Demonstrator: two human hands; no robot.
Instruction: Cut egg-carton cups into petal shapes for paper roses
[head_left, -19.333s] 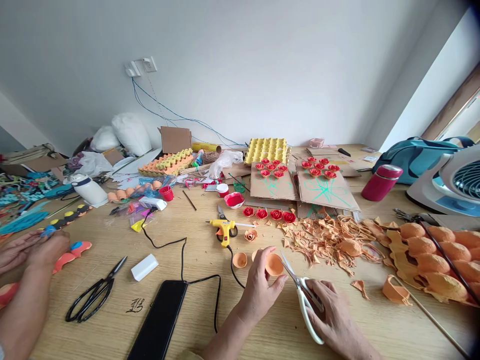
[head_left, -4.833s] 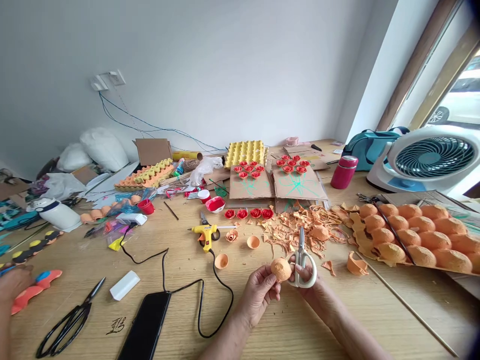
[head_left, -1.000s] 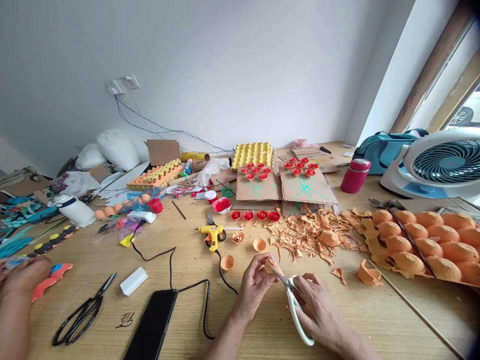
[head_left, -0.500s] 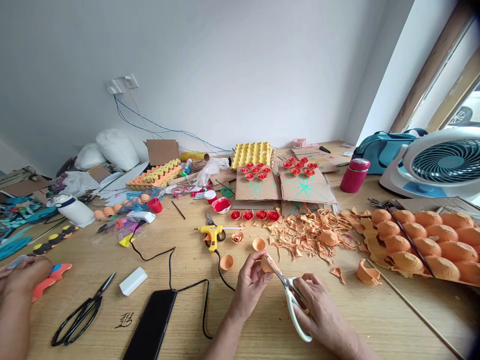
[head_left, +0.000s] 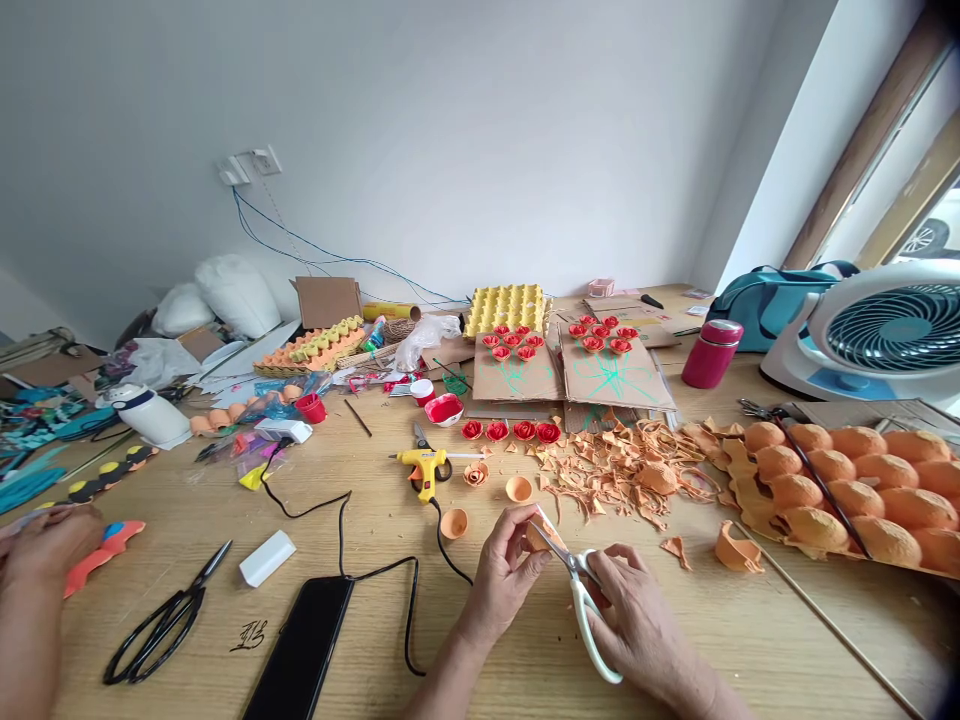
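Note:
My left hand (head_left: 504,575) pinches a small orange egg-carton cup (head_left: 537,533) above the wooden table (head_left: 360,620). My right hand (head_left: 637,625) grips white-handled scissors (head_left: 581,600), whose blades reach into the cup's edge. Two cut orange cups (head_left: 454,523) lie just beyond my left hand, with a rolled orange rose (head_left: 475,473) farther back. A heap of orange carton scraps (head_left: 622,470) lies beyond my right hand.
A yellow glue gun (head_left: 422,467) and its black cord, a black phone (head_left: 300,660), black scissors (head_left: 161,625), an orange egg tray (head_left: 847,495), red paper roses (head_left: 510,431), cardboard sheets, a fan (head_left: 885,335) and a red flask (head_left: 711,353). Another person's hands (head_left: 37,550) work at left.
The scissors have shifted slightly along the cup's edge and my left hand has turned the cup a little. The view has barely moved.

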